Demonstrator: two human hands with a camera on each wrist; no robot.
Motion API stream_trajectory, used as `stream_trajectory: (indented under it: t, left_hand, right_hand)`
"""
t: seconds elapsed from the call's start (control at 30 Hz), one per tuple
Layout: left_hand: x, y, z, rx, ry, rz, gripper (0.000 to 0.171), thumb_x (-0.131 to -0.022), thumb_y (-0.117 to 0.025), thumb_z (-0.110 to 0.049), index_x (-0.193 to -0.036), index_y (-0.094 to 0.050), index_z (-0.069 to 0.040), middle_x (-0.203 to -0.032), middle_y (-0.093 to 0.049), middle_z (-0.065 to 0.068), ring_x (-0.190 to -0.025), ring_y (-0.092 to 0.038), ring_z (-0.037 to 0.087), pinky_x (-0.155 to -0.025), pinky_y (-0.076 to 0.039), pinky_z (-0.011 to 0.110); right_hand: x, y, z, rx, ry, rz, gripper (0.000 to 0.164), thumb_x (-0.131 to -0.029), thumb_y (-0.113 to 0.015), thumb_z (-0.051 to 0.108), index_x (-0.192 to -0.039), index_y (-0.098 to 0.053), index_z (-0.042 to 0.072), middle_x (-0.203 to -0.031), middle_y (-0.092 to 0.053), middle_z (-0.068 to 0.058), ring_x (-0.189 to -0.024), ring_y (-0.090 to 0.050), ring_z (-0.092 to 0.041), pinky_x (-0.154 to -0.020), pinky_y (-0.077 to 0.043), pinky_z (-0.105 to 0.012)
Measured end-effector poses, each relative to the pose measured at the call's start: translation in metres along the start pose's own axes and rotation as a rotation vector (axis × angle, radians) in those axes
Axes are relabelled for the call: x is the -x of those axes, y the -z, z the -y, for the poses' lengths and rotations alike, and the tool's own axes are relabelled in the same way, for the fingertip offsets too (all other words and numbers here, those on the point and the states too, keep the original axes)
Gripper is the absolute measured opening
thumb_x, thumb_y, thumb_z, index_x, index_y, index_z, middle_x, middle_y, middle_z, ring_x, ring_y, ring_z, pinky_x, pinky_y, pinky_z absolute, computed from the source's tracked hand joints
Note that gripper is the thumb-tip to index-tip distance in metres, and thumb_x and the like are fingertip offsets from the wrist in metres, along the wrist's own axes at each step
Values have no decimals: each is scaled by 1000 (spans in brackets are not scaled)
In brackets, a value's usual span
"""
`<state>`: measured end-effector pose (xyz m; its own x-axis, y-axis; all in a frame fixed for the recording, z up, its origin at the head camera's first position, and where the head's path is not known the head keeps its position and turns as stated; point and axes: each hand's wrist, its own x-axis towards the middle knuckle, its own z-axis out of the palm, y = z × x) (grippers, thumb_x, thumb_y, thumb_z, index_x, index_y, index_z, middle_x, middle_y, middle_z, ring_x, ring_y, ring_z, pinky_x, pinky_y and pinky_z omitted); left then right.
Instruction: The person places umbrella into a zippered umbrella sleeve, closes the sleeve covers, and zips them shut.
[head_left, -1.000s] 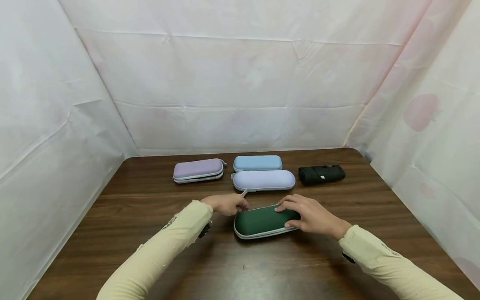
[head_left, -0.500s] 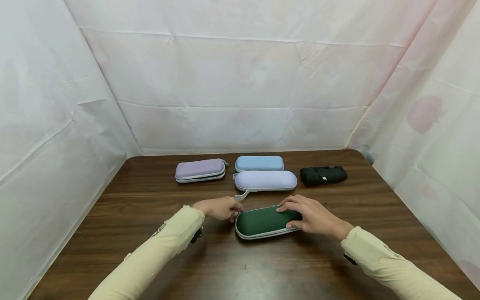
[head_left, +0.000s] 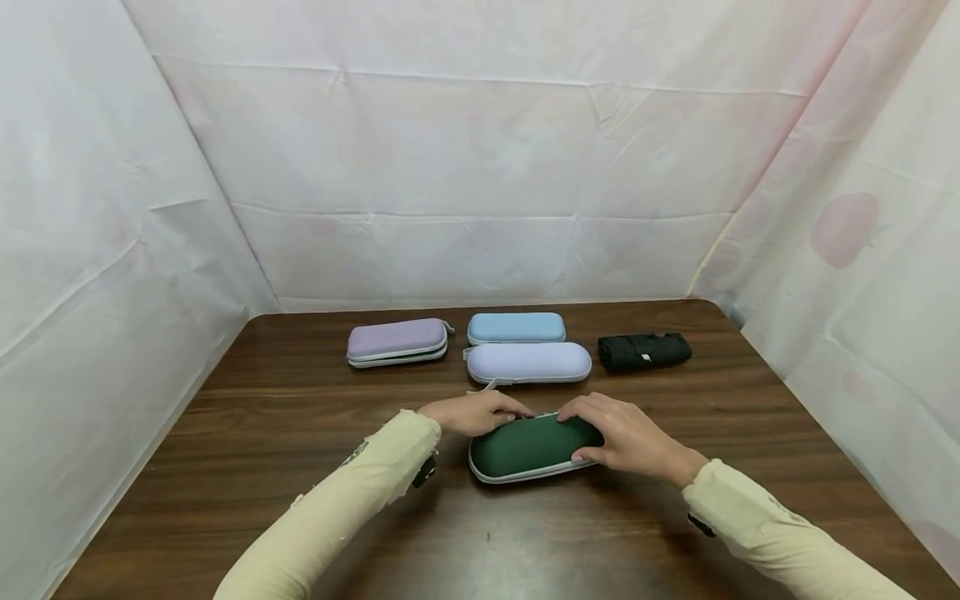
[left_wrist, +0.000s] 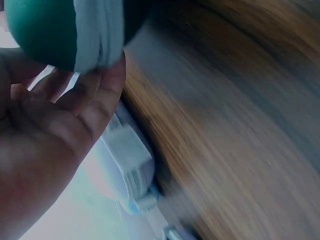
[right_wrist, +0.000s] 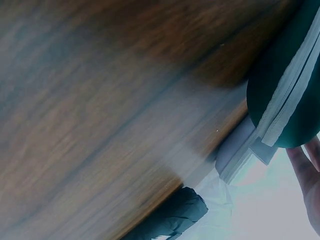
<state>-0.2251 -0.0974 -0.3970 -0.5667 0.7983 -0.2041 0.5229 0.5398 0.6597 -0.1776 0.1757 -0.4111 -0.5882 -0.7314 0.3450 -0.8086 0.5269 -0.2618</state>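
Note:
A dark green zippered hard case (head_left: 525, 448) with a pale zipper band lies on the table in front of me. My right hand (head_left: 628, 437) grips its right end, thumb on the near side and fingers over the far side. At the far left part of the case is my left hand (head_left: 474, 413). In the left wrist view its bent fingers (left_wrist: 92, 100) meet the zipper band at the case's end, thumb on the green shell. Whether a zipper pull is between them is hidden. The right wrist view shows only a few right-hand fingers (right_wrist: 306, 162) under the shell.
Behind the green case are a lavender case (head_left: 528, 362) with a wrist strap and a light blue case (head_left: 516, 327). A purple case (head_left: 397, 340), its zipper edge parted, lies back left. Back right is a folded black umbrella (head_left: 643, 352). White sheeting (head_left: 480, 167) encloses the table.
My left hand drew slightly left off the green case's left end, then moved right and along its far edge. The right hand keeps its grip, and the case has hardly moved.

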Motion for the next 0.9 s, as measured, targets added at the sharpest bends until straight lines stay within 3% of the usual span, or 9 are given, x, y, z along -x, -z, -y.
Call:
stream_trajectory:
  t: [0.13,0.3,0.57,0.7,0.9]
  left_hand:
    - [-15,0,-6,-5,-32,9,37,-102,-39,-7,-136,-53,-9,-134,-54,2,-121,-48,8,-96,-38,24]
    - [-28,-1,-13,-33,-21,3,39,-102,-41,-7,-140,-47,-5,-134,-53,8,-119,-50,12,-94,-40,24]
    - [-46,-1,-14,-27,-23,10,34,-99,-42,2,-127,-61,-3,-124,-61,6,-113,-55,12,-89,-42,19]
    - [-52,-1,-12,-114,-54,-18,29,-98,-47,2,-118,-66,-2,-114,-66,5,-105,-59,12,-84,-44,18]
    - [-58,-3,-13,-343,-99,-59,19,-95,-55,-3,-107,-71,-4,-102,-69,3,-95,-63,11,-80,-45,17]
  right_hand:
    - [1,-1,1,-1,-26,-15,53,-73,-83,33,-117,-58,15,-112,-58,6,-98,-55,-7,-78,-50,-33]
    - [1,-2,2,4,-39,-25,53,-72,-83,34,-116,-58,15,-110,-58,5,-96,-54,-7,-76,-49,-32]
    - [0,-1,1,0,-22,-33,51,-73,-83,33,-113,-58,15,-108,-58,6,-95,-53,-6,-76,-49,-32]
    - [0,0,1,-2,-18,-30,51,-73,-83,33,-113,-58,14,-109,-58,7,-95,-53,-7,-76,-49,-32]
    - [-2,2,0,28,39,0,54,-75,-81,34,-121,-62,14,-117,-59,4,-103,-54,-12,-78,-49,-34]
